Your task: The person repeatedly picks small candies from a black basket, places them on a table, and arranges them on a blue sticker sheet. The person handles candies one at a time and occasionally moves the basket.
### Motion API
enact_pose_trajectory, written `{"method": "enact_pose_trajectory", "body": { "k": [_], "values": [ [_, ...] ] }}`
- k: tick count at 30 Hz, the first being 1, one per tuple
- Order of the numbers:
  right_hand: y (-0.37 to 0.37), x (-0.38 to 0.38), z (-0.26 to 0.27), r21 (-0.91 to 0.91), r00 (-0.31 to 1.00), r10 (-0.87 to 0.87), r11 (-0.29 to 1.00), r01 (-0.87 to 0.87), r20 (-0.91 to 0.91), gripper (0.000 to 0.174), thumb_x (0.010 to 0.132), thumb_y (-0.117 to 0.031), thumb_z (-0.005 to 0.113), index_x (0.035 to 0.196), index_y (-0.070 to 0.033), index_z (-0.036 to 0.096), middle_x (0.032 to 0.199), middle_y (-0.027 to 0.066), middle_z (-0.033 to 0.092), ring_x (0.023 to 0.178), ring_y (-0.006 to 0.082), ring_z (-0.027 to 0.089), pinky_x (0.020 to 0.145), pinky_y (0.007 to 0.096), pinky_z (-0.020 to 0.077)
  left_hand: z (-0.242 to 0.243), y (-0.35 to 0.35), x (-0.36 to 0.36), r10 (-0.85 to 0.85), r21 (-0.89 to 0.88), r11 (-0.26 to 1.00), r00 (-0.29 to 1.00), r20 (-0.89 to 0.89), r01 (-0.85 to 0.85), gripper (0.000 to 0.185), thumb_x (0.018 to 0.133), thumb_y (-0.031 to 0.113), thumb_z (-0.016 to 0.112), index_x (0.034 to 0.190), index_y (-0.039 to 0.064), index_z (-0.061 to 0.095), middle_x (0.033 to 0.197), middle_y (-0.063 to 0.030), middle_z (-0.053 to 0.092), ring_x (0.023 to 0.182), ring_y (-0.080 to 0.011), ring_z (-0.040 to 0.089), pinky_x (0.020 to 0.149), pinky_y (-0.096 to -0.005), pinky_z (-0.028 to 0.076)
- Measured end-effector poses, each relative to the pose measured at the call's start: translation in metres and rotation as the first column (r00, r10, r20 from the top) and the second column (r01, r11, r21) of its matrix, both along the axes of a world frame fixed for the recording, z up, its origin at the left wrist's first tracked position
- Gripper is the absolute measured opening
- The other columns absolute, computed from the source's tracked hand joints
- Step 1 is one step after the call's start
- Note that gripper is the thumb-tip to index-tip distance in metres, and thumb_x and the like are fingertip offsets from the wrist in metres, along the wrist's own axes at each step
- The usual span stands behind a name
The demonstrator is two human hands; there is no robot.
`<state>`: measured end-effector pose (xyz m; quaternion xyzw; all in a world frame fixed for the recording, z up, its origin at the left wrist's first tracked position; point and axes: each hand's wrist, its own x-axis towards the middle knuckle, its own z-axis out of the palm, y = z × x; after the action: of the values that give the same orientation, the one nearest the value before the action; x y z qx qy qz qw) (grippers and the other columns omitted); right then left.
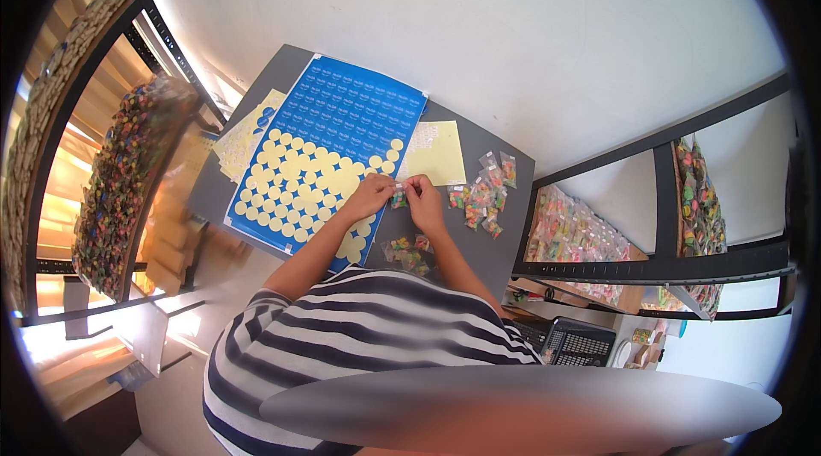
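Between my hands is a small clear bag of colourful pieces (398, 199), with a pale label at its top. My left hand (372, 194) pinches the bag's top from one side, and my right hand (423, 203) has its fingertips at the other corner. Under my left forearm lies a large blue sheet of round stickers (359, 97), its lower part showing pale yellow circles where stickers are off. A yellow label sheet (442, 155) with small white labels lies beyond my right hand. Filled bags (481, 196) are heaped to the right; more bags (407, 254) lie close to my body.
The grey table (513, 167) stands against a white wall. More yellow sticker sheets (247, 135) lie at its left. Racks packed with bagged goods (122, 187) rise at the left, and others (577, 231) at the right. A black plastic basket (580, 340) is at the lower right.
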<state>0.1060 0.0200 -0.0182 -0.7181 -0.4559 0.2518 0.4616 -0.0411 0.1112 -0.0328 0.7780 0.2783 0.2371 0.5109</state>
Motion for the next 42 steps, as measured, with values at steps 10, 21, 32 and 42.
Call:
{"method": "enact_pose_trajectory", "body": {
  "k": [10,21,32,42],
  "values": [
    [-0.003,-0.003,-0.001,0.006,1.0,-0.009,1.0,0.009,0.012,0.012,0.094,-0.011,0.064,0.096,0.001,0.062,0.081,0.006,0.067,0.072,0.0108,0.06,0.069,0.0282,0.0501,-0.007,0.003,0.004,-0.023,0.021,1.0,0.999,0.049,0.022,0.025,0.093,0.021,0.06,0.089,-0.001,0.07,0.079,-0.0126,0.065,0.08,-0.027,0.057,0.078,-0.0383,0.044],
    [-0.003,-0.005,0.001,0.0,0.999,-0.031,1.0,0.031,0.004,0.011,0.094,-0.01,0.063,0.096,0.001,0.063,0.083,0.0076,0.069,0.073,0.0136,0.064,0.069,0.0295,0.0512,0.0,-0.001,-0.003,-0.024,-0.011,1.0,0.999,-0.024,0.024,0.026,0.093,0.025,0.063,0.1,0.002,0.071,0.1,-0.0121,0.066,0.103,-0.0292,0.054,0.091,-0.0391,0.043],
    [-0.003,-0.002,-0.013,0.029,0.982,-0.029,0.999,0.035,-0.187,0.014,0.093,-0.011,0.066,0.099,0.001,0.065,0.085,0.004,0.067,0.08,0.009,0.061,0.073,0.0252,0.0487,-0.007,-0.002,0.001,0.037,0.016,0.999,0.999,0.037,-0.038,0.021,0.092,0.02,0.063,0.09,0.0,0.071,0.086,-0.0135,0.065,0.091,-0.0294,0.056,0.084,-0.0394,0.043],
    [-0.007,0.003,0.0,-0.11,0.961,0.024,0.992,-0.057,-0.275,0.019,0.091,-0.015,0.071,0.101,0.001,0.069,0.087,0.0037,0.069,0.08,0.0082,0.061,0.072,0.0234,0.0482,-0.015,-0.005,0.002,0.067,0.008,0.998,0.997,0.049,-0.067,0.025,0.093,0.024,0.06,0.091,0.001,0.071,0.094,-0.0167,0.068,0.111,-0.0329,0.056,0.096,-0.042,0.042]
  ]
}}
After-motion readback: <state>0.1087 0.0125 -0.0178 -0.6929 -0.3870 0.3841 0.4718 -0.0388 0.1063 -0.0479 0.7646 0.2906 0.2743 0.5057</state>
